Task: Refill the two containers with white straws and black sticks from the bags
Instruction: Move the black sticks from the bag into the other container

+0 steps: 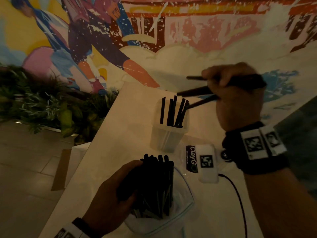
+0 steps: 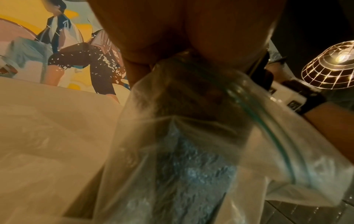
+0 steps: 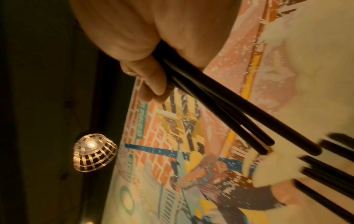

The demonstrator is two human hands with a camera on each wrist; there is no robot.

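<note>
Midway: your right hand (image 1: 238, 98) pinches a few black sticks (image 1: 193, 91) above the part-filled container (image 1: 169, 134); your left hand (image 1: 111, 193) grips the stick-filled bag (image 1: 180, 208) on the tabletop (image 1: 109, 152). No white straws visible.

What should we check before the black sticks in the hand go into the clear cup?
1. Right hand grips a few black sticks: ok.
2. Stick tips point toward the clear container: ok, one tip is near its rim.
3. Container stands upright on the table: ok.
4. Room left in the container: ok, only a few sticks stand inside.
5. Left hand holds the bundle in the bag steady: ok.
6. White straws and a second container: cannot tell, neither is clearly in view.
</note>
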